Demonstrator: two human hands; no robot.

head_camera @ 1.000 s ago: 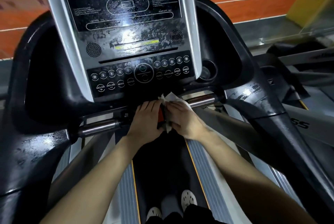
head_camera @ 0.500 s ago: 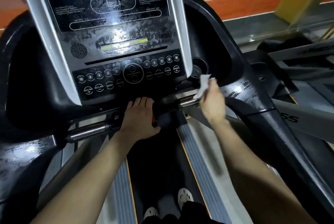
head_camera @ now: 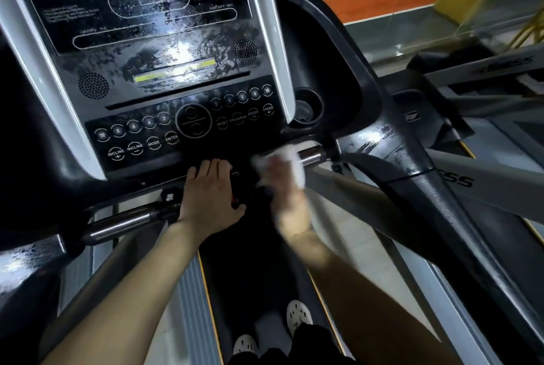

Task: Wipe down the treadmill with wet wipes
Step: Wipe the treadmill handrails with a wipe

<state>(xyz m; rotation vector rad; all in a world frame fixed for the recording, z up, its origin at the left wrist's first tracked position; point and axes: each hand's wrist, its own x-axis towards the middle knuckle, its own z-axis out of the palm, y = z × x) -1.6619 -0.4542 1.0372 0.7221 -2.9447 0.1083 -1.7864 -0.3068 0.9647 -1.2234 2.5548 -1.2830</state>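
Observation:
The treadmill console (head_camera: pixel 153 76) fills the upper left, its black panel streaked with wet marks. Below it runs a chrome handlebar (head_camera: pixel 309 157). My right hand (head_camera: pixel 287 196), blurred by motion, holds a white wet wipe (head_camera: pixel 290 158) against the right chrome section of the bar. My left hand (head_camera: pixel 209 196) lies over the black centre block of the bar, fingers curved over its top beside an orange part; whether it grips is unclear.
A round cup holder (head_camera: pixel 306 107) sits right of the console. The black right side arm (head_camera: pixel 412 164) shines wet. The left chrome bar (head_camera: pixel 117 222) extends left. Below lie the belt (head_camera: pixel 250 270) and my white shoes (head_camera: pixel 298 316). Another treadmill (head_camera: pixel 485 93) stands to the right.
My right hand lifted the wipe from the centre toward the cup holder, then came down onto the right chrome bar. My left hand stayed on the centre block. The view shifted right.

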